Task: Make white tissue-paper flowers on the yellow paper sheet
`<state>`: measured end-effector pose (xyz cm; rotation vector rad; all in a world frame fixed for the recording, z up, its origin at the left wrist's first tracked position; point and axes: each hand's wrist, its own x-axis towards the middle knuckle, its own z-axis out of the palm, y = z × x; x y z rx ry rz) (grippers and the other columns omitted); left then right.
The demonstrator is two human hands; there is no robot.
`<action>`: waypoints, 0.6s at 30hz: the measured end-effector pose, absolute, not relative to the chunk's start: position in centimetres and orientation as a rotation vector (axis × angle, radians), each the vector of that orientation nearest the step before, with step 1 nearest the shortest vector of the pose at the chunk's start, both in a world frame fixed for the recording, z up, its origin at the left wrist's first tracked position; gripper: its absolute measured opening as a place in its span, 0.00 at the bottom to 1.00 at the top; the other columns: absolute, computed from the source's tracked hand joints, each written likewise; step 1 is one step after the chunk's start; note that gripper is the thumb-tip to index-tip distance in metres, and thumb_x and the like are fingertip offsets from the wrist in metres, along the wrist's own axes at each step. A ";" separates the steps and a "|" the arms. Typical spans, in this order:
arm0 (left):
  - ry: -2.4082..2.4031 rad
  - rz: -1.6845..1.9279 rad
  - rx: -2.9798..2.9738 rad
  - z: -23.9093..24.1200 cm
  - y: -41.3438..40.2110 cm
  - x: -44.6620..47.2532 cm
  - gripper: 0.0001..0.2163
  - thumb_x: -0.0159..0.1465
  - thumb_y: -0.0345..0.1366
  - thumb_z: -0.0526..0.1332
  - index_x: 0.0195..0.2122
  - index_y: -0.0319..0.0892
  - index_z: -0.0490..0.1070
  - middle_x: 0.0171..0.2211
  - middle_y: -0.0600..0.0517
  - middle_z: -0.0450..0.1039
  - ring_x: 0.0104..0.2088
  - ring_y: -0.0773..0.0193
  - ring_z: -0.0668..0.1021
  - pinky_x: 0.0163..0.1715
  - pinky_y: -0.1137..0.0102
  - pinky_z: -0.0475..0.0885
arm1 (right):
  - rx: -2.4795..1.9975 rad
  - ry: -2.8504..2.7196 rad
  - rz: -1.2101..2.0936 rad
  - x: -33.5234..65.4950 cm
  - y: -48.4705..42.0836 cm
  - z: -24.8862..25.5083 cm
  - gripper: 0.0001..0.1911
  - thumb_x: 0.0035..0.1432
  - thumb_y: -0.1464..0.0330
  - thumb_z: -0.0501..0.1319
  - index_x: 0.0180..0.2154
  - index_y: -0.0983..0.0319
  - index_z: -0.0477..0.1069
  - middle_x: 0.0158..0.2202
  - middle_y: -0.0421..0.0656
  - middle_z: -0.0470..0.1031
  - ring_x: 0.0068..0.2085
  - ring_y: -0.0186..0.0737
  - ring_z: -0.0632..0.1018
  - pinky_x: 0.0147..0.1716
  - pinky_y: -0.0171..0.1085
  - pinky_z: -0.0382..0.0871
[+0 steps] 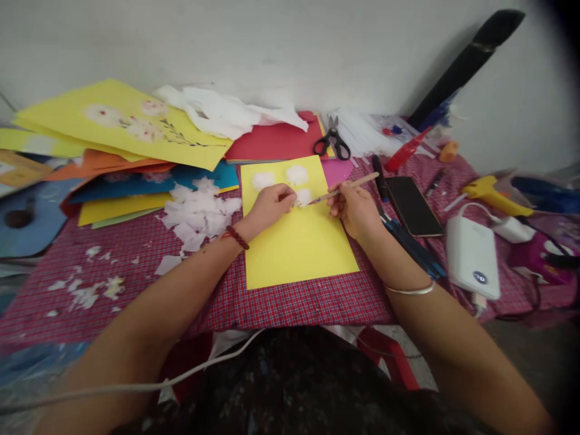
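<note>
Paintbrush [365, 180] at lowest white patch [302, 197]

Patch lies on yellow sheet [296, 248], upper half. Step looks like dabbing detail; next stroke would call for a light tip. Right hand [354, 208]: narrow pinch round the brush handle. Left hand [270, 204]: beside patch, fingers curled close; contents can't be told.

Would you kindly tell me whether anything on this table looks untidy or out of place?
Yes: small pale paper scraps are strewn over the checked tablecloth at the left, apart from the main heap of white paper pieces. The flower-decorated yellow sheet also lies askew atop the coloured paper stack.
</note>
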<state>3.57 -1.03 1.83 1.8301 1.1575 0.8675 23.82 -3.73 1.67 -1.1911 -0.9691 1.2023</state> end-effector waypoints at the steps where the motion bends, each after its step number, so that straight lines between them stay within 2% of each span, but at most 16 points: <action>1: 1.160 0.837 1.877 2.1 -1.5 3.4 0.05 0.62 0.31 0.57 0.33 0.38 0.72 0.32 0.49 0.77 0.32 0.66 0.77 0.34 0.70 0.71 | -1.183 -0.970 1.229 23.8 -3.7 1.4 0.15 0.59 0.56 0.61 0.32 0.61 0.68 0.22 0.37 0.71 0.16 0.26 0.67 0.15 0.29 0.60; 4: 1.166 0.667 2.105 3.5 -3.0 1.8 0.11 0.64 0.35 0.57 0.45 0.38 0.74 0.48 0.43 0.77 0.48 0.58 0.77 0.49 0.63 0.71 | -1.179 -1.003 1.250 23.7 -3.7 1.0 0.15 0.57 0.55 0.63 0.32 0.61 0.71 0.22 0.38 0.72 0.17 0.27 0.67 0.15 0.29 0.61; 6: 1.225 0.553 2.271 4.4 -3.7 -0.1 0.14 0.63 0.36 0.59 0.48 0.39 0.73 0.52 0.43 0.75 0.53 0.54 0.75 0.54 0.59 0.68 | -1.192 -1.024 1.240 23.6 -3.7 1.1 0.15 0.57 0.54 0.63 0.31 0.60 0.71 0.21 0.38 0.72 0.17 0.28 0.67 0.15 0.30 0.61; 11: 1.716 0.522 2.471 4.9 -3.5 -5.3 0.14 0.58 0.36 0.62 0.46 0.40 0.73 0.47 0.42 0.75 0.50 0.47 0.74 0.55 0.51 0.65 | -1.210 -1.035 1.250 23.3 -3.8 1.6 0.13 0.62 0.59 0.61 0.30 0.61 0.71 0.20 0.39 0.71 0.15 0.27 0.67 0.15 0.30 0.61; 15: 1.882 0.648 2.424 3.1 -3.1 -7.3 0.19 0.55 0.37 0.65 0.48 0.39 0.70 0.48 0.40 0.72 0.52 0.44 0.71 0.54 0.49 0.64 | -1.220 -1.058 1.251 23.0 -3.9 2.1 0.12 0.65 0.65 0.56 0.31 0.63 0.70 0.19 0.37 0.71 0.15 0.26 0.68 0.15 0.28 0.62; 18: 1.848 0.766 2.364 2.0 -3.0 -8.0 0.11 0.56 0.35 0.64 0.40 0.40 0.70 0.45 0.42 0.72 0.50 0.47 0.71 0.54 0.50 0.64 | -1.224 -1.069 1.233 22.9 -4.0 2.2 0.13 0.67 0.67 0.54 0.30 0.63 0.70 0.19 0.37 0.71 0.15 0.25 0.67 0.14 0.27 0.61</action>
